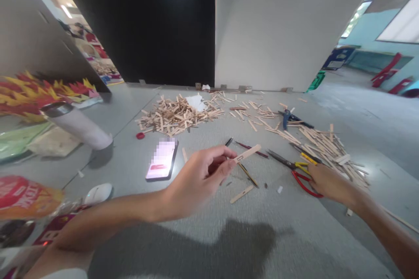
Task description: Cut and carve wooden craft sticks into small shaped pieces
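Note:
My left hand (204, 176) pinches a flat wooden stick (250, 152) between thumb and fingers, above the middle of the table. A small dark rectangular outline is marked on that stick, near my fingertips. At the right, my right hand (330, 183) grips the handles of a pair of scissors (296, 166), one handle yellow and the other red. Their dark blades point left, toward the held stick. Below my left fingertips lies another wooden stick (241, 194) with a dark mark. A dark pencil-like tool (249, 174) and a thin dark red one (262, 153) lie behind it.
A pile of wooden pieces (176, 117) is at the back; longer sticks (330, 150) and blue-handled pliers (286, 118) are at the right. A phone (163, 159), white tumbler (78, 126), mouse (98, 193) and red snack bag (26, 196) are left. Upright panels (278, 30) stand behind.

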{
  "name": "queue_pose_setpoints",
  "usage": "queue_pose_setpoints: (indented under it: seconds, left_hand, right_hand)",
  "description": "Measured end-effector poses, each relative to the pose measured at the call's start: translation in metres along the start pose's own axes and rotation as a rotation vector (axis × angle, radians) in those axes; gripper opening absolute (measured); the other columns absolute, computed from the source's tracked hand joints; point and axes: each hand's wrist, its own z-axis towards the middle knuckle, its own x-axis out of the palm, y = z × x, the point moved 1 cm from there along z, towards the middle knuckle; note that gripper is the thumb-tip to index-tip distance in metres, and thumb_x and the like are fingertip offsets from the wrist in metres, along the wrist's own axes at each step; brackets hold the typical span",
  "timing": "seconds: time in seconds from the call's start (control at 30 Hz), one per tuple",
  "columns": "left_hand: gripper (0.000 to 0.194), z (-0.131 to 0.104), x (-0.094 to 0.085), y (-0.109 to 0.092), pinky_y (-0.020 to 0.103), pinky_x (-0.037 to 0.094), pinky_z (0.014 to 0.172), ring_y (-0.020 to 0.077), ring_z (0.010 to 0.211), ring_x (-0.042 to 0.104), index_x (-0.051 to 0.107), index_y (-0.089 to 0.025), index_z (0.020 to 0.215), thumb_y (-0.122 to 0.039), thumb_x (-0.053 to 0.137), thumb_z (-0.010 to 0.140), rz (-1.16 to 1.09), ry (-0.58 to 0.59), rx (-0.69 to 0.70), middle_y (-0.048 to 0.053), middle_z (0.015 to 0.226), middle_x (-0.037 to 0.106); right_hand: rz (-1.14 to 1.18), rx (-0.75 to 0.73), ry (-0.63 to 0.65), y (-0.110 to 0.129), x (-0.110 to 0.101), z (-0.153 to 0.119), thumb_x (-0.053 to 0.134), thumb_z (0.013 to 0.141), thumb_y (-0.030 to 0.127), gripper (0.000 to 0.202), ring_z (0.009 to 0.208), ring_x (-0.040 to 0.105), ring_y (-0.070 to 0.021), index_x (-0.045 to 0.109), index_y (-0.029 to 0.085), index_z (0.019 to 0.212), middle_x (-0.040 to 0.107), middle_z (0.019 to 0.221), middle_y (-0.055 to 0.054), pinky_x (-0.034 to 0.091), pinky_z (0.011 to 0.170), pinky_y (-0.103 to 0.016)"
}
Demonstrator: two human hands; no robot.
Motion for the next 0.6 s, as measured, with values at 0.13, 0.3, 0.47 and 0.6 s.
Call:
queue_pose_setpoints:
  seconds: [0.13, 0.3, 0.47, 0.6]
  left_hand:
    - [0.028, -0.002, -0.005, -0.005, 0.021, 0.024, 0.045, 0.0087, 0.052, 0.031, 0.061, -0.018, 0.091, -0.037, 0.054, 0.109, 0.046, -0.046, 0.017, -0.01, 0.061, 0.04]
    - [0.028, 0.001, -0.006, -0.011, 0.022, 0.022, 0.045, 0.0091, 0.053, 0.029, 0.061, -0.018, 0.091, -0.036, 0.052, 0.11, 0.114, -0.079, 0.065, -0.009, 0.062, 0.039]
    - [0.029, 0.013, 0.0, -0.02, 0.023, 0.021, 0.046, 0.0093, 0.052, 0.028, 0.063, -0.017, 0.091, -0.035, 0.049, 0.11, 0.143, -0.093, 0.132, -0.009, 0.062, 0.037]
    - [0.031, 0.026, 0.008, -0.016, 0.024, 0.022, 0.047, 0.0099, 0.052, 0.028, 0.062, -0.017, 0.088, -0.034, 0.047, 0.109, 0.151, -0.117, 0.171, -0.009, 0.062, 0.034]
  right_hand:
    - [0.176, 0.047, 0.004, 0.007, 0.004, -0.004, 0.069, 0.061, 0.009, 0.03, 0.056, 0.062, -0.0233, 0.045, 0.027, 0.057, 0.06, 0.056, -0.001, 0.036, 0.053, -0.031]
    - [0.415, 0.082, -0.099, 0.019, 0.008, -0.005, 0.07, 0.068, 0.023, 0.018, 0.06, 0.063, -0.0229, 0.052, 0.026, 0.07, 0.064, 0.064, -0.002, 0.046, 0.057, -0.033]
    - [1.046, -0.108, -0.157, 0.064, -0.012, -0.015, 0.085, 0.077, 0.061, 0.049, 0.073, 0.064, -0.0207, 0.066, 0.022, 0.101, 0.068, 0.087, -0.005, 0.055, 0.062, -0.032]
    - [1.442, -0.28, -0.04, 0.115, -0.022, -0.032, 0.087, 0.074, 0.078, 0.069, 0.064, 0.05, -0.0139, 0.063, 0.025, 0.11, 0.055, 0.079, 0.003, 0.046, 0.057, -0.026]
